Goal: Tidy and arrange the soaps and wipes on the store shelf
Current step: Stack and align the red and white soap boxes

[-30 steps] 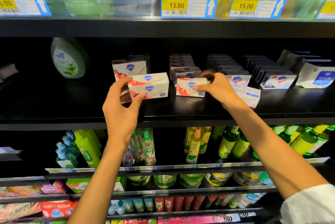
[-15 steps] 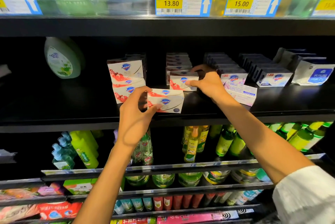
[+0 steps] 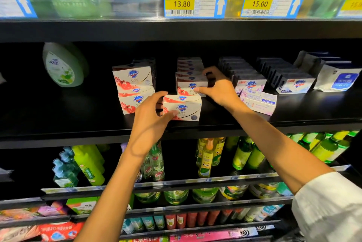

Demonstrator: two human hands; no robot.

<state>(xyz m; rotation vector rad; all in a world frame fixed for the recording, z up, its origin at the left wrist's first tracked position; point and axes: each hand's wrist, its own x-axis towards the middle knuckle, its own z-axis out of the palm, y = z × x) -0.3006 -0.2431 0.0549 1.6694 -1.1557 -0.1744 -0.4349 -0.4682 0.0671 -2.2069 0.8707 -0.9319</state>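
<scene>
Your left hand pinches a red soap box near the shelf front; your right hand grips the front box of the middle row. The lavender box lies askew, so tidying looks unfinished.

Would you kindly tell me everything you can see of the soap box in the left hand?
The soap box is a small white carton, apparently cardboard, with a blue shield logo on its top and front and red artwork at its left end. It looks closed and undamaged, lying flat near the front edge of the black shelf, directly ahead of a row of matching boxes. The left hand pinches its left end, thumb on the front face, fingers over the top.
</scene>
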